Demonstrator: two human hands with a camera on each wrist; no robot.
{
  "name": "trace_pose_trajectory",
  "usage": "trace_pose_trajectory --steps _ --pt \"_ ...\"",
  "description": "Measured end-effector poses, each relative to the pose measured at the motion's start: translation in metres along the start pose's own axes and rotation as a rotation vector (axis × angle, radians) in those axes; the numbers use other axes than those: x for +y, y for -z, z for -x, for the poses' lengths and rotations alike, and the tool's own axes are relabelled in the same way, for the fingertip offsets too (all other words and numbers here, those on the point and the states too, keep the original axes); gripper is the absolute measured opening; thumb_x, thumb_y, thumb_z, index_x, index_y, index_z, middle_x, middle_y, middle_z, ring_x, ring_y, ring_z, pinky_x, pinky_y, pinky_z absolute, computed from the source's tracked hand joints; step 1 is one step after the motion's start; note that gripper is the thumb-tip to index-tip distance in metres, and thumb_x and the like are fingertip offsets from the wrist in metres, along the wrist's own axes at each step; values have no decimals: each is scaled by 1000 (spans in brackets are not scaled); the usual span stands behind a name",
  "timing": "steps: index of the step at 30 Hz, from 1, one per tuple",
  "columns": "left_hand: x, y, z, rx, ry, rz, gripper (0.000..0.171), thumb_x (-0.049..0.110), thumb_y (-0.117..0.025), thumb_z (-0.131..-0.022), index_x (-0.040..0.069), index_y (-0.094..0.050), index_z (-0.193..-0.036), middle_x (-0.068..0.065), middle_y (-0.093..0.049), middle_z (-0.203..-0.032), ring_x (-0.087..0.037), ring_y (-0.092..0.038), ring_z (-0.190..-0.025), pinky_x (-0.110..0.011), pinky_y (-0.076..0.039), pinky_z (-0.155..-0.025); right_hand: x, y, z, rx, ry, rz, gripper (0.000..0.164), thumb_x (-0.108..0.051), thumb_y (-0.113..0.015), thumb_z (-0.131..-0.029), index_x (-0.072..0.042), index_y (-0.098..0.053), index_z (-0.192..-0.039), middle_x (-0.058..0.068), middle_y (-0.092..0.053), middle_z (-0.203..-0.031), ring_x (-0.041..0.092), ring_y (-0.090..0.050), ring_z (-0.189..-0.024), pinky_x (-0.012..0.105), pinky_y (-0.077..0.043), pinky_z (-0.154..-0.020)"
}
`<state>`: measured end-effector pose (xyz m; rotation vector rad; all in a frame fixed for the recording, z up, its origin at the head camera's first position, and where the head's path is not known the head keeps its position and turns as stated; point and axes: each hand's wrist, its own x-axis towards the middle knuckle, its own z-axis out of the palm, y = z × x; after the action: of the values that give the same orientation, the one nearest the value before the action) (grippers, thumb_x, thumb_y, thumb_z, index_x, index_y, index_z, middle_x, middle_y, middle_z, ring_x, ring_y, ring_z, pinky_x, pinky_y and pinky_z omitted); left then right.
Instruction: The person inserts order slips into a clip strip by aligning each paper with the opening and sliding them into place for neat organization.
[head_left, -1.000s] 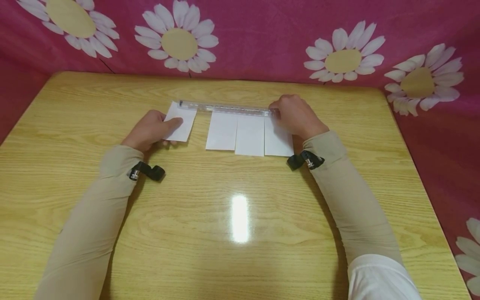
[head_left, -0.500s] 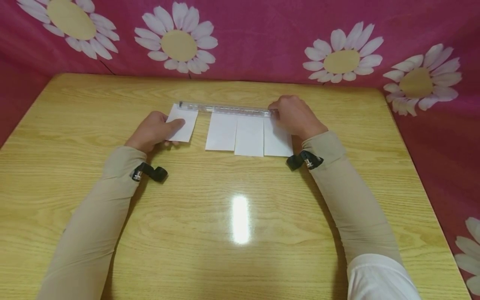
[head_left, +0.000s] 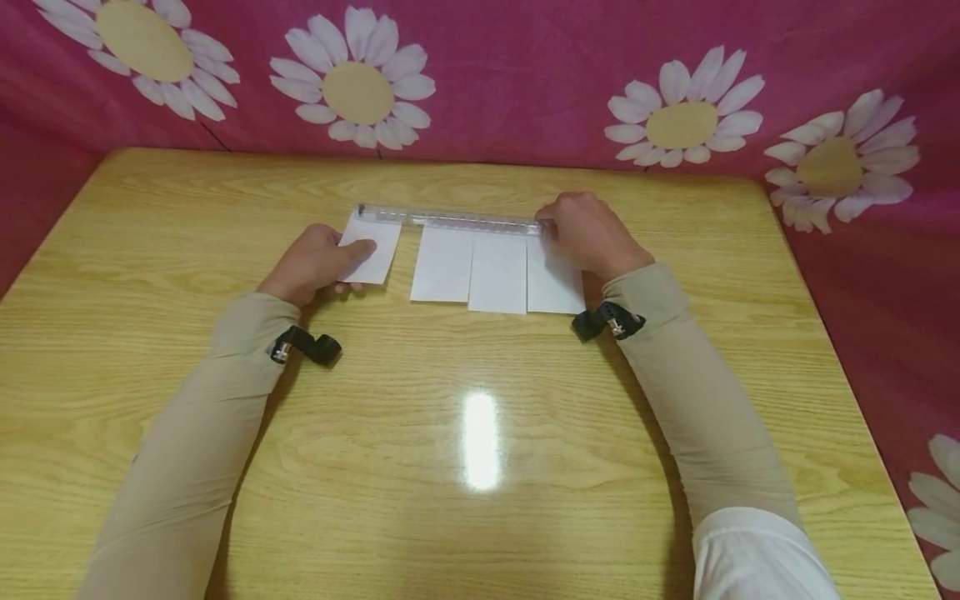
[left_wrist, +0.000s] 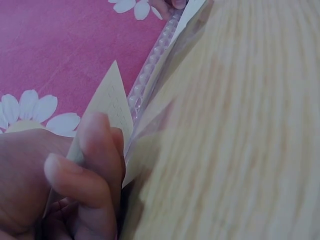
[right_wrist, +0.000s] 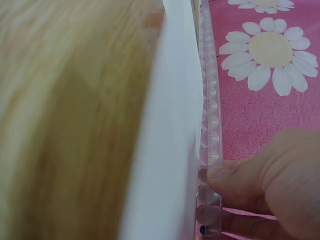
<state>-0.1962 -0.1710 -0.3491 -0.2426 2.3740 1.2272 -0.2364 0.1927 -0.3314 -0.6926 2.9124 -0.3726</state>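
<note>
My left hand (head_left: 307,262) pinches a small white card (head_left: 384,250), thumb on its face and fingers behind. The card's top edge meets the left part of a long clear plastic strip (head_left: 457,221); whether it sits inside the strip I cannot tell. In the left wrist view the held card (left_wrist: 117,92) stands tilted beside the strip (left_wrist: 142,82). My right hand (head_left: 588,235) holds the strip's right end, and the right wrist view shows fingers gripping its row of clear round bumps (right_wrist: 207,192). Below the strip, three white cards (head_left: 498,275) lie side by side.
The wood-grain table (head_left: 405,417) extends toward me and carries a bright light reflection (head_left: 480,437). Behind it stands a pink cloth (head_left: 517,83) printed with white daisies. Black straps (head_left: 303,343) with small cameras sit on both wrists.
My left hand has slid a little to the right with its card, narrowing the gap to the leftmost of the three cards. The right hand and the strip have stayed nearly still.
</note>
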Motion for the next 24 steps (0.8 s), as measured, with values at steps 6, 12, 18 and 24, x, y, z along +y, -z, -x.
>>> trace_pose_trajectory --steps 6,12,18,24 --pt "0 -2 0 -6 -12 9 44 42 -58 -104 -1 -55 -112 2 -67 -65 -7 -53 -48 -23 -43 -47 0 0 0 -5 -1 -4 35 -1 -49 -102 -4 -71 -129 20 -72 -128 32 -67 -109 48 -54 -103" --pt "2 -3 0 -21 2 30 46 43 -58 -104 -1 -52 -115 2 -67 -64 -6 -52 -47 -22 -43 -46 1 -1 0 -9 -1 -5 37 1 -48 -101 -3 -72 -128 20 -72 -128 33 -67 -109 49 -54 -103" --pt "4 -4 1 -32 11 41 47 44 -58 -104 -1 -51 -117 2 -67 -65 -5 -51 -47 -21 -42 -46 1 0 0 -5 0 -3 37 1 -49 -100 -4 -72 -128 20 -72 -128 32 -66 -110 48 -54 -102" --pt "5 -5 0 -34 0 43 42 42 -58 -104 0 -55 -111 3 -67 -64 -6 -51 -48 -22 -42 -46 0 -1 -1 1 8 6 36 2 -48 -100 -4 -73 -125 20 -74 -125 33 -67 -110 49 -54 -102"
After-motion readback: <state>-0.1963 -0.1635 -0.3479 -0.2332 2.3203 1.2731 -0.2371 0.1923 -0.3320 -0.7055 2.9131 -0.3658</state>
